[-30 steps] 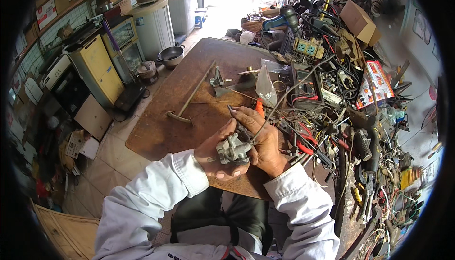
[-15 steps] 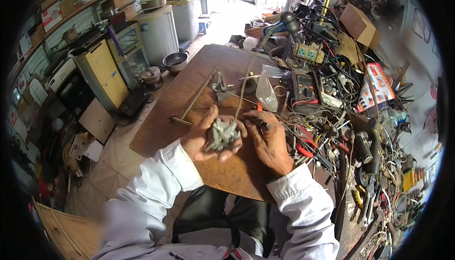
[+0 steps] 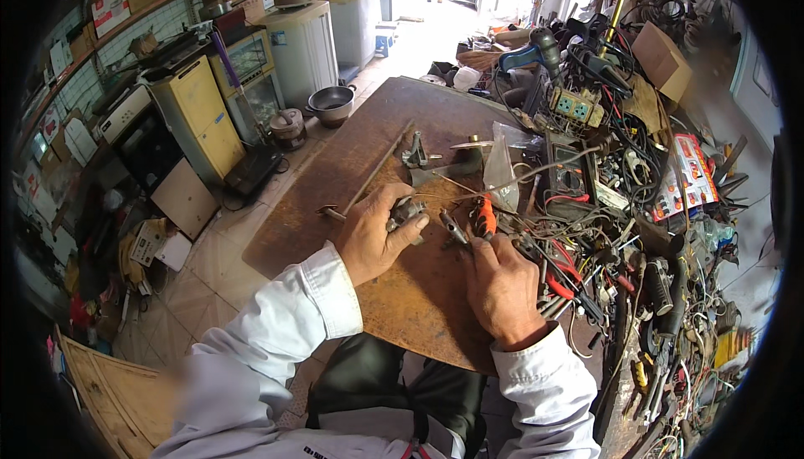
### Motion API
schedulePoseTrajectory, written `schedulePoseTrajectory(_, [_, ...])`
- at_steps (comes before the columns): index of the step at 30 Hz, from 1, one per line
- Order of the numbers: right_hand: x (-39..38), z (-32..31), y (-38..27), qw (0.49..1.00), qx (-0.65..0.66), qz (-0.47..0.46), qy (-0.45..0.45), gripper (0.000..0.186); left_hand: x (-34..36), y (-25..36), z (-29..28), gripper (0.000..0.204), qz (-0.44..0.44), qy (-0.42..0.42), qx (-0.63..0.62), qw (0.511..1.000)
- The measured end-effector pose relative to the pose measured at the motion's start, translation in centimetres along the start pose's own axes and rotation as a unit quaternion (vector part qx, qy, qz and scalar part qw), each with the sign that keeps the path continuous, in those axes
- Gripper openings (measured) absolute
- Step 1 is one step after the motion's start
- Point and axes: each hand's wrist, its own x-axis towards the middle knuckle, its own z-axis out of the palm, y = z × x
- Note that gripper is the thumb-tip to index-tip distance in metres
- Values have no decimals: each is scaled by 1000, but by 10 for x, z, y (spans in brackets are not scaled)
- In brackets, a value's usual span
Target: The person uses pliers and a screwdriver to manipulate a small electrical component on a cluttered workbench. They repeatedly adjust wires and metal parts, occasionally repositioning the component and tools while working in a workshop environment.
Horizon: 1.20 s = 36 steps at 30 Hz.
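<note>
My left hand [image 3: 375, 234] is closed around a grey cast-metal part [image 3: 407, 213], its thumb pressed over the near side and much of the part hidden. A long thin metal rod [image 3: 544, 170] stretches off to the right; whether it joins the part cannot be made out. In my right hand [image 3: 505, 285], held low over the table with the fingers curled, is a short dark metal piece [image 3: 453, 228] that sticks out toward the left hand. Right beside those fingers lies a screwdriver with an orange handle [image 3: 485, 214]; whether they touch it is unclear.
The brown wooden table [image 3: 419, 304] also bears a metal bracket [image 3: 414, 154], a long T-ended rod [image 3: 377, 170] and a clear plastic bag [image 3: 500, 176]. Tangled wires, red-handled pliers [image 3: 561, 279] and a multimeter [image 3: 569, 176] crowd the right side. A dark pan [image 3: 332, 105] stands on the floor beyond.
My left hand has turned, so its back now faces up over the metal part. The thin rod has swung from upright to rightward. My right hand has moved right and nearer, uncovering the orange handle.
</note>
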Motion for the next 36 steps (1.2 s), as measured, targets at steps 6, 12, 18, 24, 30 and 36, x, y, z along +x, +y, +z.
schedulePoseTrajectory(6, [-3, 9, 3, 998, -9, -56, 27, 22, -2, 10, 1, 55, 70, 41, 116, 990])
schedulePoseTrajectory(12, [-2, 12, 2, 996, 1, -67, 51, 27, -7, 15, 2, 62, 28, 9, 92, 995])
schedulePoseTrajectory(18, [-4, 13, 2, 997, -11, -61, 56, 25, -7, 18, 3, 65, 19, 0, 75, 997])
schedulePoseTrajectory(24, [-4, 16, 3, 994, -23, -78, 68, 26, -8, 16, 4, 65, 4, -8, 42, 999])
schedulePoseTrajectory(30, [-5, 16, 3, 994, -25, -82, 67, 31, -8, 19, 5, 65, 5, -10, 38, 999])
schedulePoseTrajectory(36, [-5, 21, 6, 992, -53, -88, 73, 32, -8, 14, 5, 64, 14, -39, -15, 999])
